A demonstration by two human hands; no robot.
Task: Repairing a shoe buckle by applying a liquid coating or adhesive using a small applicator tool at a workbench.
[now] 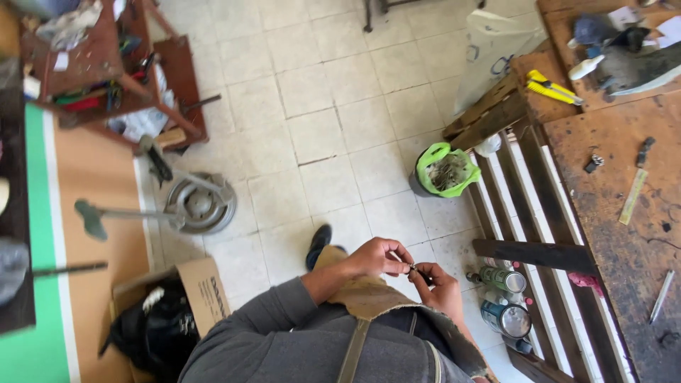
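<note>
We find the bucket [445, 170] on the floor [333, 106], just beside the pallet [528, 206]. Two cans [505, 298] stand at the pallet's near edge. The workbench [624, 234] lies right of the pallet; a cardboard box [202, 291] sits at far left.

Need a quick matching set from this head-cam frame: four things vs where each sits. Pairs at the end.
Things
1. yellow utility knife
2. green-lined bucket
3. brown cardboard box
4. round metal tins

Places
A. floor tiles by the pallet
B. bottom left, beside the grey sleeve
C. wooden bench, top right
D. pallet slats near the right hand

Pairs: 1-C, 2-A, 3-B, 4-D
</note>
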